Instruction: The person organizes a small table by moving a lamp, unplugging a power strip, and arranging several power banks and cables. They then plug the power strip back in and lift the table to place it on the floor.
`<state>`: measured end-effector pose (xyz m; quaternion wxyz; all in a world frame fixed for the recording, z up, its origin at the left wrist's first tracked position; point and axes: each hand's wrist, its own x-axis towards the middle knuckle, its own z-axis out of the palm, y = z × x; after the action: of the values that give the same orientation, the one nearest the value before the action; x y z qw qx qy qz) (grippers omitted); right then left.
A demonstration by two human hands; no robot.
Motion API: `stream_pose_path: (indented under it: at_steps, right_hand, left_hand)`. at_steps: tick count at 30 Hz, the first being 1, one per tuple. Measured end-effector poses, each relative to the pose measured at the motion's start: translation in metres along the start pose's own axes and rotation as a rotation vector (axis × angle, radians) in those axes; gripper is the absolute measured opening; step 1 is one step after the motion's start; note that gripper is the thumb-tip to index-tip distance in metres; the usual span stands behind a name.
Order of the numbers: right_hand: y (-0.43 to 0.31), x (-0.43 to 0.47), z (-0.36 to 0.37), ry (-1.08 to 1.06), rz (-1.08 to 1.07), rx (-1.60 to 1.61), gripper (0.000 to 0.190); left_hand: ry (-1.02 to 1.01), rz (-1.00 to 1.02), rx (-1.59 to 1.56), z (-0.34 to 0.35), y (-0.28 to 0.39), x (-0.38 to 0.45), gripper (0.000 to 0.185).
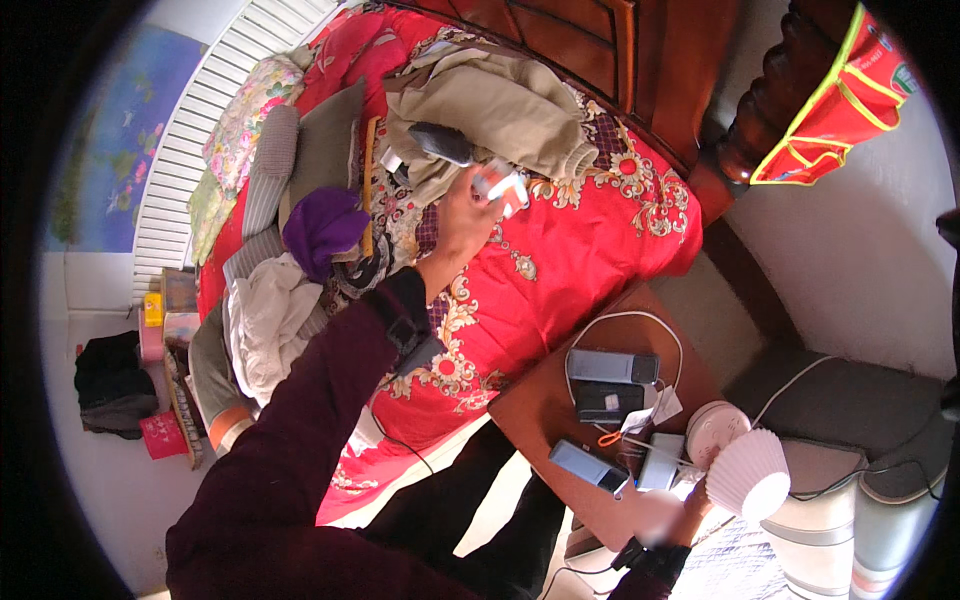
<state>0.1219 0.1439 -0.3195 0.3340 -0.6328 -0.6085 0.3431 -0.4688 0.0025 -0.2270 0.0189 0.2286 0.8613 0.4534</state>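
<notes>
My left hand (466, 210) reaches over the bed and is closed on a small white and orange item (504, 189), too motion-blurred to name. Just beyond that hand, a dark oblong object (441, 143) rests against a beige knit sweater (495, 97). My right hand (699, 504) is at the small table's lower right edge, beside a lamp with a white pleated shade (742, 472). The shade hides most of its fingers, so its grip does not show. Near it on the wooden table (532, 390) lie a phone (589, 465) and a silver-grey box-shaped device (660, 459).
The bed wears a red patterned cover (555, 255). A purple cloth (324, 229), a white garment (270, 315) and a wooden stick (369, 187) lie on it. Another phone (611, 366), a black wallet-like case (609, 403) and a white cable (628, 315) are on the table.
</notes>
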Motion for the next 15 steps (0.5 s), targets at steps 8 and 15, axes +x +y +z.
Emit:
stream_pose_path:
  at_steps: [8, 15]
  right_hand:
    - [0.003, -0.019, -0.001, 0.041, 0.006, -0.069, 0.047]
    - [0.007, -0.032, -0.022, 0.055, 0.02, -0.107, 0.045]
  left_hand:
    - [0.104, 0.158, 0.141, 0.119, 0.03, 0.136, 0.058]
    - [-0.209, 0.183, 0.561, 0.161, -0.01, 0.169, 0.074]
